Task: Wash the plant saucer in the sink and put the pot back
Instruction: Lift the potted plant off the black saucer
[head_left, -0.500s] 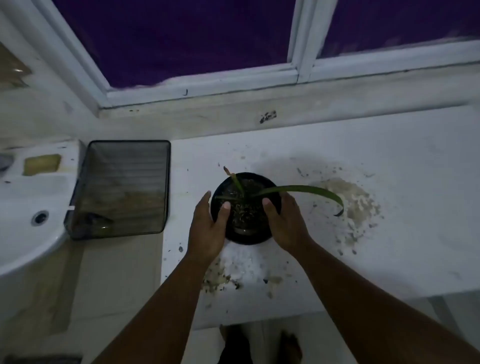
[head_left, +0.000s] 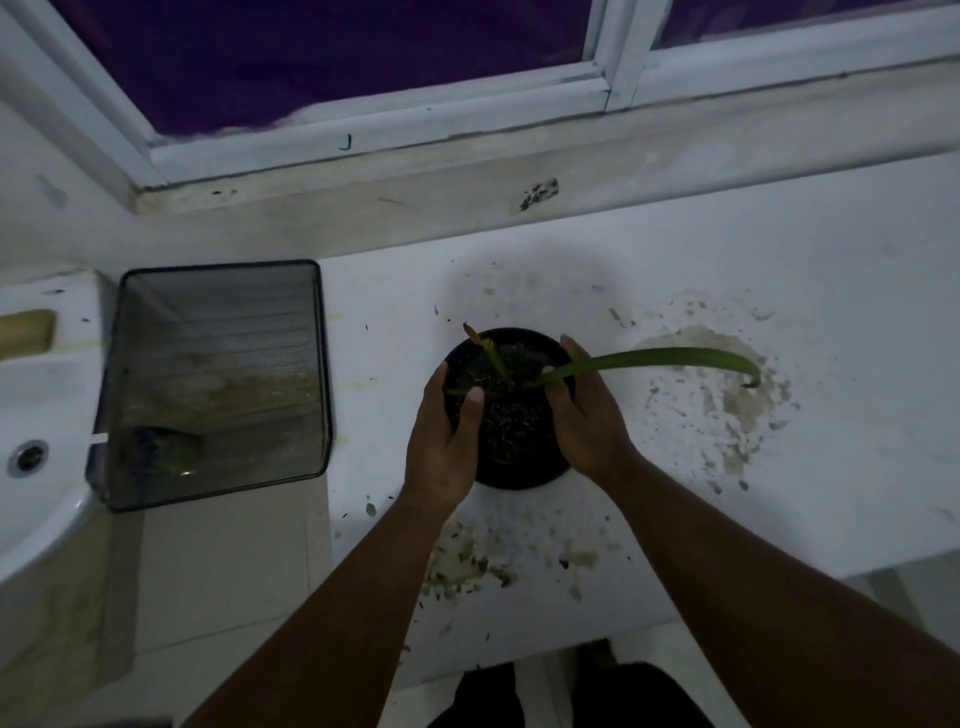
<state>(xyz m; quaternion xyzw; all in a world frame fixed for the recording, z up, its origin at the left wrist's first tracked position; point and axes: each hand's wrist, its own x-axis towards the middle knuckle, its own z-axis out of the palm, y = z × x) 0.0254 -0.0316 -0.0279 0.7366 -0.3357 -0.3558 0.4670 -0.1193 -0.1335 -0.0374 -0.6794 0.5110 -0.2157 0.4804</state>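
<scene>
At the far left we see the white sink (head_left: 36, 395), its drain showing near its left edge. Just right of it stands a dark mesh bin (head_left: 213, 384), set between the sink and the white worktop (head_left: 779, 493).

On the worktop, about mid-scene, sits the black pot (head_left: 511, 415), filled with dark soil. We cannot tell whether a saucer lies under it. Our left hand (head_left: 447, 441) grasps the pot's left side: the thumb hooks over the rim onto the soil and the fingers wrap round the outer wall. Our right hand (head_left: 587, 415) grasps the pot's right side in the same way, thumb inside the rim, fingers curled behind the far right wall. So the pot lies directly between the two hands, held by both.

A long green leaf (head_left: 670, 358) arches out of the pot to the right, passing over the right hand, and its tip droops above a patch of spilled soil and grit (head_left: 727, 395) on the worktop. More scattered grit (head_left: 467, 566) lies on the near edge of the worktop, below the left wrist.

Along the far side runs the white window frame (head_left: 374, 130).
</scene>
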